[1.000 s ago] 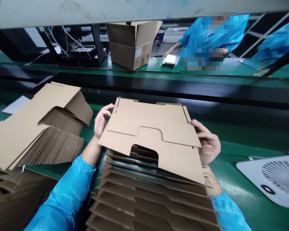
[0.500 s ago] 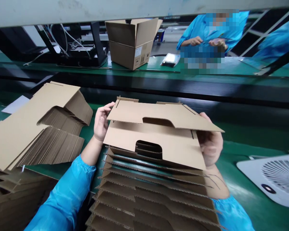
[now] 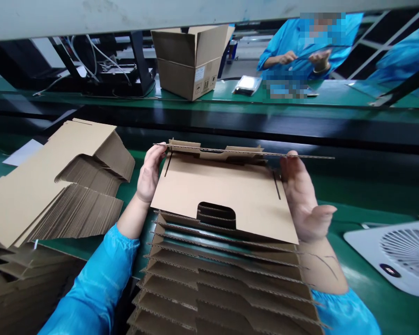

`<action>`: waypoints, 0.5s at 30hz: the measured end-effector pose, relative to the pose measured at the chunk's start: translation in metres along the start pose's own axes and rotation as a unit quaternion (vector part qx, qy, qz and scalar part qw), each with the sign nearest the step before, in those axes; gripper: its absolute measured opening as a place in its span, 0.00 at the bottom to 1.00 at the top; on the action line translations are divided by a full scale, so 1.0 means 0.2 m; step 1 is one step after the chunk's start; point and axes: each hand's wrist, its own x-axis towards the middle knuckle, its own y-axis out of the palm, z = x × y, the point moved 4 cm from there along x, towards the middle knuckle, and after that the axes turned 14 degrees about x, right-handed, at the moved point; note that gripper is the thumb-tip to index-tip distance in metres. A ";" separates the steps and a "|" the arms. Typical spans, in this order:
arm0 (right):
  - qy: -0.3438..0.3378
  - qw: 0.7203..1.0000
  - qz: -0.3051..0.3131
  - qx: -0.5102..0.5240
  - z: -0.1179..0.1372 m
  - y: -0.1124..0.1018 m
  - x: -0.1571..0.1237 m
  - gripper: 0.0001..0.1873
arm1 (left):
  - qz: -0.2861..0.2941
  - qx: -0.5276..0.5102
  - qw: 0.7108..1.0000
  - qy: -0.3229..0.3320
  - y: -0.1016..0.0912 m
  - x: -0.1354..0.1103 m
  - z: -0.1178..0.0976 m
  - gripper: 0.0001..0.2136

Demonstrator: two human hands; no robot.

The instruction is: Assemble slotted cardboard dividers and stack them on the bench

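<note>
A thin cardboard sheet (image 3: 244, 153) appears nearly edge-on at the far end of a slotted cardboard divider assembly (image 3: 226, 186). My left hand (image 3: 150, 174) is at the sheet's left end, its fingers bent around that corner beside the assembly. At the right end, my right hand (image 3: 302, 200) has its fingers stretched up against the sheet and its thumb spread wide. Below the sheet, a slotted panel with a dark cutout lies tilted towards me. Several parallel dividers continue in a row towards me. The fingertips behind the sheet are partly hidden.
Stacked cardboard sheets (image 3: 42, 172) lie on the left of the green bench, with more cardboard pieces (image 3: 28, 288) below. A white fan (image 3: 401, 256) sits on the right. Beyond the dark rail stand an open carton (image 3: 181, 70) and a co-worker (image 3: 275, 46) in blue.
The upper sheet has tilted from showing its broad face to nearly edge-on. My right hand has opened, its thumb now spread away from the sheet. My left hand has barely moved.
</note>
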 end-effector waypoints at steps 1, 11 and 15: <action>-0.010 1.000 0.000 -0.003 0.00 -0.01 0.00 0.49 | 0.002 0.004 1.000 0.003 0.00 0.00 0.00 0.37; 0.075 0.996 -0.018 0.032 -0.12 -0.11 -0.02 0.51 | 0.048 -0.001 0.997 -0.056 0.00 0.02 0.09 0.39; 0.123 0.989 -0.037 0.071 -0.14 -0.08 -0.01 0.44 | 0.075 -0.051 0.989 -0.117 0.02 0.01 0.16 0.40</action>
